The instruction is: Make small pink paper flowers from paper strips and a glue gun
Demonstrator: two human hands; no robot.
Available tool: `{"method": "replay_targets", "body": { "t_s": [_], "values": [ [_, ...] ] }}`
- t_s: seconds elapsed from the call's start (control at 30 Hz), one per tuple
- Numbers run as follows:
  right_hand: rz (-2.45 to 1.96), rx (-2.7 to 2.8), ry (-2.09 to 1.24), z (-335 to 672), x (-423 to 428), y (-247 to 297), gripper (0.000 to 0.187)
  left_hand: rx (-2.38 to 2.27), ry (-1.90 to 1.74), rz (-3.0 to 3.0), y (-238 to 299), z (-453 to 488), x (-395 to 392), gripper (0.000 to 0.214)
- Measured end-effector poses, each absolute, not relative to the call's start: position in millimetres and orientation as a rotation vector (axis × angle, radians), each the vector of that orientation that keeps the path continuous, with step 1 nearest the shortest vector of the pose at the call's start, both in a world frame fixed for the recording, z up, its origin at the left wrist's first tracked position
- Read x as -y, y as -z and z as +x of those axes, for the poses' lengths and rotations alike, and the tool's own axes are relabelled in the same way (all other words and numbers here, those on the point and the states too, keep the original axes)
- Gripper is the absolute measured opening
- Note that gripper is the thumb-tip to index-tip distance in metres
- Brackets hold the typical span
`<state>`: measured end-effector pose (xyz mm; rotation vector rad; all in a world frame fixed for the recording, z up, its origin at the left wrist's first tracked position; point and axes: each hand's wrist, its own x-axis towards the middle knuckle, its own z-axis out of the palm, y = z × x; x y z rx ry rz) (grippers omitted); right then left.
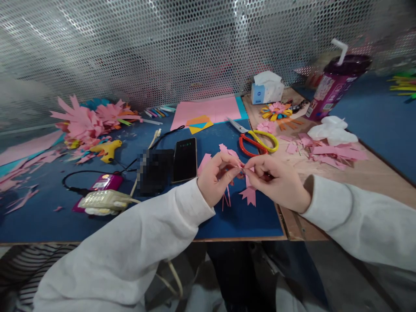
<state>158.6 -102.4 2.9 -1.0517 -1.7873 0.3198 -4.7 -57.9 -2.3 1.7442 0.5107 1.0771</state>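
Observation:
My left hand (218, 177) and my right hand (276, 180) meet over the blue tabletop near its front edge. Both pinch a piece of cut pink paper (249, 194) between thumb and forefinger. Fringed ends of the paper stick up behind my fingers, and thin strips hang below them; its middle is hidden by my fingertips. Just beyond my hands lie scissors (255, 139) with one red and one yellow handle, blades pointing away to the left. A black phone (184, 160) rests left of my left hand.
A yellow glue gun (107, 151), a power strip (104, 201) and cords lie left. Pink paper flowers (97, 117) are heaped behind. Pink sheets (208, 108), a tissue box (267, 89) and a purple cup (338, 86) with a straw stand along the metal mesh. Pink scraps (338, 151) cover wood at right.

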Motion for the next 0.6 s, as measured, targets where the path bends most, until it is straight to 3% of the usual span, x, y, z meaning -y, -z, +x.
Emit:
{"method": "replay_targets", "body": {
  "t_s": [0.6],
  "values": [
    [-1.011, 1.789, -0.319, 157.9, 102.8, -3.6, 0.006, -0.541, -1.157, 2.061, 1.2, -6.5, 58.0, 0.005]
  ]
}}
